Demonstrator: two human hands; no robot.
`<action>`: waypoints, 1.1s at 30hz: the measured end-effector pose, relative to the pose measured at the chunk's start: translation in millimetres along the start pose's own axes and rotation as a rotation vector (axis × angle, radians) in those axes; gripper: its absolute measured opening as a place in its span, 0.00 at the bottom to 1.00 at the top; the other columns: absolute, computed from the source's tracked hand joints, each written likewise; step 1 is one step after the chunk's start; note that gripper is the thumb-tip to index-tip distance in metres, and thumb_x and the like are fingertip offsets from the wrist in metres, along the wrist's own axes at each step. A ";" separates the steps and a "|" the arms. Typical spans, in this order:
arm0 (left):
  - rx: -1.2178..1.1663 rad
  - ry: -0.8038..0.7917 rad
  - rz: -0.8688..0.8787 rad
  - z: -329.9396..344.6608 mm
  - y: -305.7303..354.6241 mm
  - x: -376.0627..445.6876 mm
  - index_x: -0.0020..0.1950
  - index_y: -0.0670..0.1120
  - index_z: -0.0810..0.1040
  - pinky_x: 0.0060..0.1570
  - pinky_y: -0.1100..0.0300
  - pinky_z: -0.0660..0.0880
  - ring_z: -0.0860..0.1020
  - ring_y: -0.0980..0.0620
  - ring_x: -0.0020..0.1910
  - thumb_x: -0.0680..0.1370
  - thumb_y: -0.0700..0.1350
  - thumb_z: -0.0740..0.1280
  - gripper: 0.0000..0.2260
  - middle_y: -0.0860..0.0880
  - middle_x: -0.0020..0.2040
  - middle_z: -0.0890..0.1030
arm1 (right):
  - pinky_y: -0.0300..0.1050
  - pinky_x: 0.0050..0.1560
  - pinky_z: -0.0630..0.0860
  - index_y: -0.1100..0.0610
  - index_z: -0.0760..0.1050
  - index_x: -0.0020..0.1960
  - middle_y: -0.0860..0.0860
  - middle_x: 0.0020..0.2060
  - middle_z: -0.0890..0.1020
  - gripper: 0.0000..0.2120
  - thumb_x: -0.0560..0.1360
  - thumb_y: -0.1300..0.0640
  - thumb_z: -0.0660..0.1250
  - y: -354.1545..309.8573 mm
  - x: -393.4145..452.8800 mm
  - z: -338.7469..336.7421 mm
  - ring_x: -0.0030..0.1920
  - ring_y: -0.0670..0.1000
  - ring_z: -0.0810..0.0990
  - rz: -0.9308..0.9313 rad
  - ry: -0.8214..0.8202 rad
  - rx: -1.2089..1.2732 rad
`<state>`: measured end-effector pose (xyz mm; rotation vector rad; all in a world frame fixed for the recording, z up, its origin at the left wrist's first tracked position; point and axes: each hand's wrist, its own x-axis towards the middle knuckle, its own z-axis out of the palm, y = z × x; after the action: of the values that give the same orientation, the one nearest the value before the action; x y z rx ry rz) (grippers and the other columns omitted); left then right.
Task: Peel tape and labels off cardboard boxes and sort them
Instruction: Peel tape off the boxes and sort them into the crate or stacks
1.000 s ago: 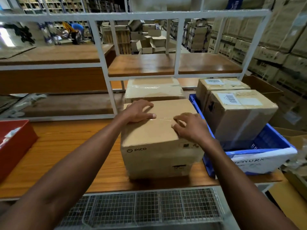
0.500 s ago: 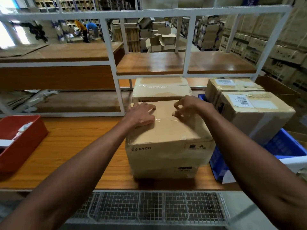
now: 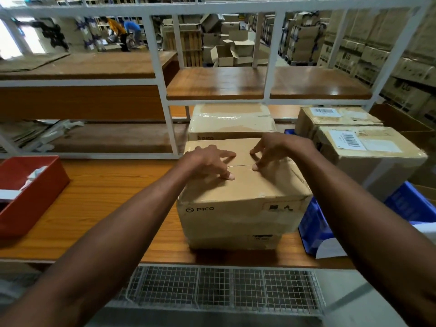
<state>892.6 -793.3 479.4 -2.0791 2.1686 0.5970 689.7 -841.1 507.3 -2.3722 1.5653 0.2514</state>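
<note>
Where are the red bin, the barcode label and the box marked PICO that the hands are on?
red bin point(image 3: 44, 185): head view, on its right outer wall.
barcode label point(image 3: 348, 139): head view, on the printed bars.
PICO box point(image 3: 236, 215): head view, on its front face.

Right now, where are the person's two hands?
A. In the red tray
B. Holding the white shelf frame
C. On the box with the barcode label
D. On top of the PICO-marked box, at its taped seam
D: the left hand and the right hand both have fingertips on the top of the PICO box, along its taped seam.
</note>
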 end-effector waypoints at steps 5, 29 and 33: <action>-0.037 0.022 -0.030 0.8 3.5 -6.3 0.80 0.66 0.62 0.71 0.36 0.65 0.60 0.37 0.77 0.73 0.62 0.75 0.38 0.47 0.82 0.59 | 0.49 0.64 0.73 0.47 0.76 0.73 0.51 0.69 0.79 0.28 0.75 0.46 0.76 -2.9 -20.7 19.5 0.66 0.56 0.76 0.002 -0.034 0.028; 0.226 0.436 0.167 93.2 -1.7 -92.7 0.84 0.58 0.50 0.78 0.38 0.47 0.53 0.49 0.83 0.73 0.58 0.76 0.47 0.54 0.84 0.55 | 0.63 0.76 0.52 0.37 0.65 0.79 0.44 0.80 0.64 0.32 0.77 0.33 0.66 12.0 -113.9 114.1 0.81 0.54 0.57 -0.081 0.412 0.134; 0.155 0.676 0.023 113.5 -16.0 -102.7 0.81 0.60 0.59 0.76 0.31 0.50 0.52 0.41 0.82 0.68 0.67 0.75 0.46 0.50 0.83 0.56 | 0.69 0.75 0.54 0.33 0.63 0.78 0.47 0.83 0.54 0.37 0.73 0.43 0.77 33.7 -121.3 143.5 0.82 0.61 0.47 0.142 0.573 0.293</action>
<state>892.4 -659.1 404.1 -2.4032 2.4370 -0.3294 612.6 -700.7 403.5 -2.2069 1.8492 -0.6433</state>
